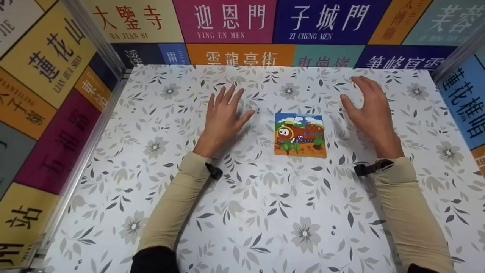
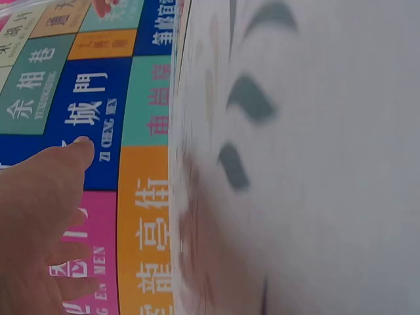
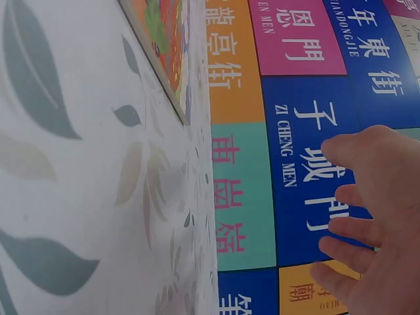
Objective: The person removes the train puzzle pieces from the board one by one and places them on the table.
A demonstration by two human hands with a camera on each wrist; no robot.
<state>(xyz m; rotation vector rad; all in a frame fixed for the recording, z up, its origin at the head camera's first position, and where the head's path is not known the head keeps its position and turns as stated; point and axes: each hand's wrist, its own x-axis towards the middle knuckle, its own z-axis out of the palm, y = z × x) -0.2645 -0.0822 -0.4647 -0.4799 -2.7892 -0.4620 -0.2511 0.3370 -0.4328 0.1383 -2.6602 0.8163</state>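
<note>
A square picture board (image 1: 300, 135) with a cartoon red train lies flat on the patterned table, between the two hands. To its left, the left hand (image 1: 224, 113) hovers over the table with fingers spread and holds nothing. The right hand (image 1: 371, 112) is on the board's right, thumb apart from the loosely bent fingers, also holding nothing. In the right wrist view, one edge of the picture board (image 3: 157, 52) shows at the top, apart from the right hand (image 3: 374, 216). The left wrist view shows the left hand (image 2: 46, 223) but not the board.
A white cloth (image 1: 242, 212) printed with grey leaves and flowers covers the table. Colourful panels with Chinese lettering (image 1: 227, 22) stand along the back and both sides. Dark wrist straps (image 1: 214, 171) sit at the sleeve cuffs.
</note>
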